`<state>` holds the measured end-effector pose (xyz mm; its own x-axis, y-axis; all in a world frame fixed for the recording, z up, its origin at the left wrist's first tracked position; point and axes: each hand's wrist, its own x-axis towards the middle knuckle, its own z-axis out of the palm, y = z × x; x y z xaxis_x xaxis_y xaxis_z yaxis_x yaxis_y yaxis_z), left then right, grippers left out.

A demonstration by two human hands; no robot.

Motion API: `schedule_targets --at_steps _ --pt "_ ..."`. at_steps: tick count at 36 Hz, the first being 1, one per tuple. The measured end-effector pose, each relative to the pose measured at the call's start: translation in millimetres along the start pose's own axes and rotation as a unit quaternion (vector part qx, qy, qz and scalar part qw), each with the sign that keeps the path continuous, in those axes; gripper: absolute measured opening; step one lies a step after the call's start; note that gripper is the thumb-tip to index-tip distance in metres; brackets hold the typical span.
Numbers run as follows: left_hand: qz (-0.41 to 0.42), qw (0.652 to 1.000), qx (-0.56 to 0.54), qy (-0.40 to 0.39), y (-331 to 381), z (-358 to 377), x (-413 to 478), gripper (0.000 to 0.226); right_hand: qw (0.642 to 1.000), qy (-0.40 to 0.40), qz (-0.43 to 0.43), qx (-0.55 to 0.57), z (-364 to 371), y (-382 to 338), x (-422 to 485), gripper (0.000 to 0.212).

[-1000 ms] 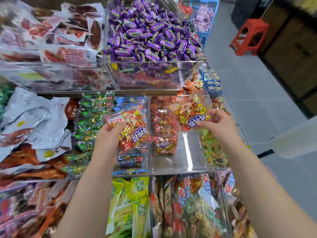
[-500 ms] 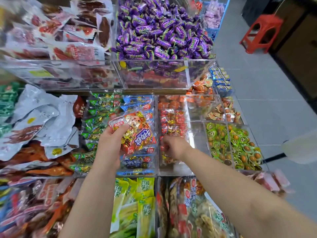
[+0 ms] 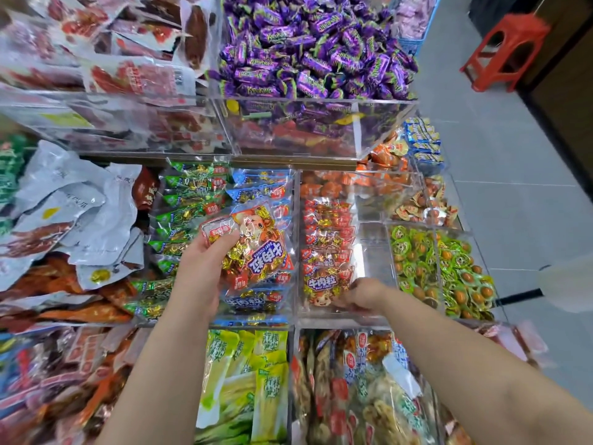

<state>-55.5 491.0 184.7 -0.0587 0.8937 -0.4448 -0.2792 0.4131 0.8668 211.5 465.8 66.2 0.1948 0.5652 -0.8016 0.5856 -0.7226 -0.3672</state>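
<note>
Two clear plastic packets of foil-wrapped beef cubes are seen in the head view. The held packet [image 3: 256, 252] is gripped above the middle bins by the left hand [image 3: 199, 274], fingers curled round it. The front packet [image 3: 322, 284] stands at the front edge of the clear acrylic bin [image 3: 340, 317] and is touched by the right hand [image 3: 365, 295]; whether it is pinched cannot be told. It is best pressed upright against its row. Bare room lies along the bin's right wall.

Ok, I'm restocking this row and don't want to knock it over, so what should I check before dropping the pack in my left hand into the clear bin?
1. Grip on the held pack: ok. The left hand grips the red beef-cube pack, thumb over one corner.
2. Matching stock: ok. The row of packs in the clear bin bears the same print.
3. Free room: ok. Bare bin floor shows to the right of the row.
4. Way in clear: not ok. The right hand sits low at the bin's front.
5. Right hand free of the front pack: cannot tell.
</note>
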Motion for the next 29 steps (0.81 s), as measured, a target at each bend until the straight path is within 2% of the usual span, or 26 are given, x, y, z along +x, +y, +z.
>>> schedule_targets --at_steps 6,9,15,17,19,21,22,23,24,26,27,29 --pt "-0.001 1.000 0.022 0.008 3 1 -2 0.004 0.990 0.017 0.010 0.142 6 -11 9 0.024" --pt "-0.001 1.000 0.026 0.000 5 2 -3 0.007 0.984 0.020 0.013 0.178 8 -10 10 0.026" --pt "-0.004 0.997 0.009 -0.077 7 11 -12 0.021 0.966 -0.014 0.032 0.257 2 -6 4 0.026" --pt "-0.009 0.994 -0.002 -0.107 6 14 -15 0.025 0.965 -0.022 0.049 0.256 0 -7 -1 0.033" --pt "-0.016 0.992 -0.012 -0.126 6 16 -17 0.025 0.976 -0.002 0.049 0.210 -3 -10 -12 0.050" --pt "-0.024 0.990 -0.033 -0.139 5 21 -19 0.024 0.991 0.069 0.005 0.112 -12 -12 -26 0.056" --pt "-0.028 0.988 -0.052 -0.142 4 24 -20 0.024 0.989 0.102 -0.039 0.104 -16 -14 -36 0.050" --pt "-0.030 0.986 -0.075 -0.143 2 28 -21 0.024 0.980 0.102 -0.086 0.149 -19 -16 -46 0.046" --pt "-0.029 0.985 -0.097 -0.142 1 33 -22 0.025 0.963 0.058 -0.119 0.236 -20 -20 -58 0.047" --pt "-0.021 0.984 -0.116 -0.137 -5 47 -26 0.028 0.894 -0.100 -0.150 0.411 -18 -30 -80 0.053" --pt "-0.017 0.984 -0.106 -0.143 -8 54 -30 0.031 0.857 -0.158 -0.163 0.462 -14 -35 -88 0.054" --pt "-0.013 0.985 -0.055 -0.166 -12 68 -37 0.032 0.810 -0.190 -0.183 0.523 -8 -41 -95 0.053"
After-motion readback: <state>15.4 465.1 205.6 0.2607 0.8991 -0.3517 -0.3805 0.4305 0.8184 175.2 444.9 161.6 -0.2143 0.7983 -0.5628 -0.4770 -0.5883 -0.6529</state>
